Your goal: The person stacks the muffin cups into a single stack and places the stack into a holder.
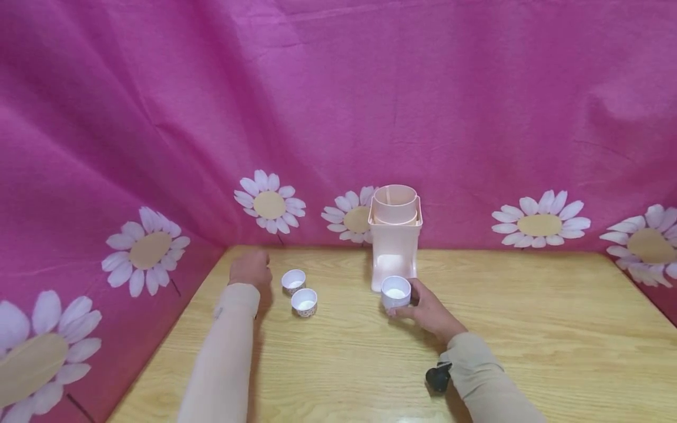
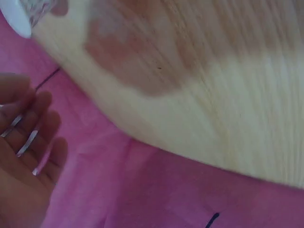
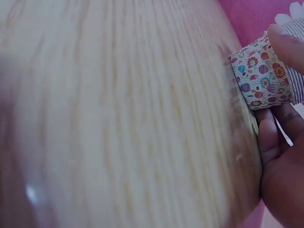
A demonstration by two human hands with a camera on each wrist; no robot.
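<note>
Over the tabletop [image 1: 338, 364], the right hand [image 1: 429, 311] grips stacked cups [image 3: 261, 73], likely light, crushable, best held mid-side; left hand [image 1: 250, 270] loosely curled, empty.

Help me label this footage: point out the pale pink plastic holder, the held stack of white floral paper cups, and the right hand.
Pale pink plastic holder [image 1: 395, 241]: head view, front panel.
Stack of floral paper cups [image 3: 261, 76]: right wrist view, printed side.
Right hand [image 1: 429, 311]: head view, its back.
</note>
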